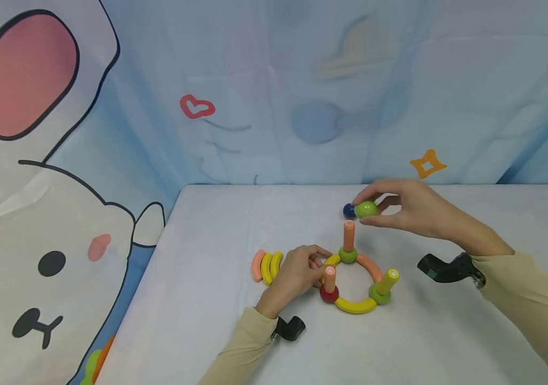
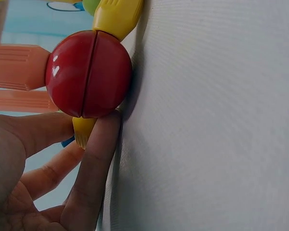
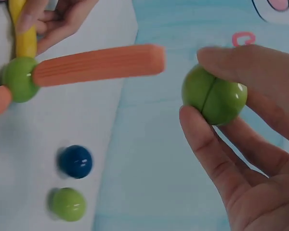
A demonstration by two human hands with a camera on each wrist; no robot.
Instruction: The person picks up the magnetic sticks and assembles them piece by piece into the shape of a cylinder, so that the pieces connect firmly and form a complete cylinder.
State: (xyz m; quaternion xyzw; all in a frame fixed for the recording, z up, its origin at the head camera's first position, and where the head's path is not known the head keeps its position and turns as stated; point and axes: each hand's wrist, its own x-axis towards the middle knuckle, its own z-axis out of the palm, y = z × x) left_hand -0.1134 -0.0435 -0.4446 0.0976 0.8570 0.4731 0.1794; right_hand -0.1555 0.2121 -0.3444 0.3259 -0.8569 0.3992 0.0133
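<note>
My right hand (image 1: 410, 208) pinches a green ball (image 3: 214, 94) between thumb and fingertips, raised just above the tip of an upright orange stick (image 1: 348, 235). That stick stands in a green ball (image 1: 348, 255) at the back of a ring of curved yellow and orange pieces. At the ring's left, my left hand (image 1: 300, 267) pinches a yellow curved piece (image 2: 82, 132) beside the red ball (image 2: 89, 74). Another orange stick (image 1: 330, 279) rises from the red ball. On the right, a yellow stick (image 1: 388, 280) leans outward from a green ball (image 1: 380, 293).
Behind the ring lie a blue ball (image 3: 77, 161) and a loose green ball (image 3: 69, 204). Left of the left hand are an orange curved piece (image 1: 257, 265) and yellow curved pieces (image 1: 267, 268). A printed blue curtain (image 1: 264, 144) hangs along the white table's (image 1: 197, 299) back edge.
</note>
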